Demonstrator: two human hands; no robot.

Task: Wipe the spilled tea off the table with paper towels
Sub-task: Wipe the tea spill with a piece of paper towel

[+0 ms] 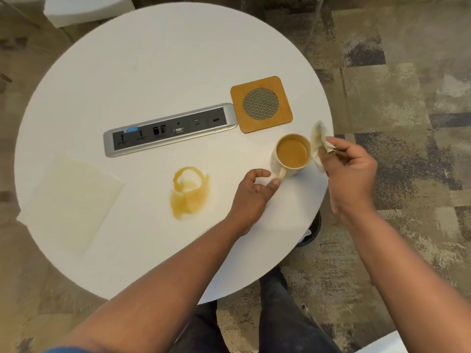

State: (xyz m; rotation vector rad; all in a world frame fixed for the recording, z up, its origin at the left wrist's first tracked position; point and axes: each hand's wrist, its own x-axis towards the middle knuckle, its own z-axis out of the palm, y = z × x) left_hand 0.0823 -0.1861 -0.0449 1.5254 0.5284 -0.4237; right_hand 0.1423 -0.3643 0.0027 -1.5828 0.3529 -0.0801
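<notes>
A brown tea spill (189, 192) lies on the round white table (158, 59), shaped as a ring above a wider puddle. To its right stands a pale mug (292, 154) full of tea. My left hand (254, 194) touches the mug's handle with thumb and fingertips, fingers loosely curled. My right hand (350, 171) is beside the mug on its right, pinching a crumpled, tea-stained paper towel (319, 142) that hangs against the mug's side. A flat stack of clean paper towels (71, 202) rests at the table's left.
A wooden coaster (261, 103) with a mesh centre sits behind the mug. A grey power and data socket panel (169, 129) is set into the table's middle. The mug stands near the table's right edge; patterned carpet (397, 103) lies beyond.
</notes>
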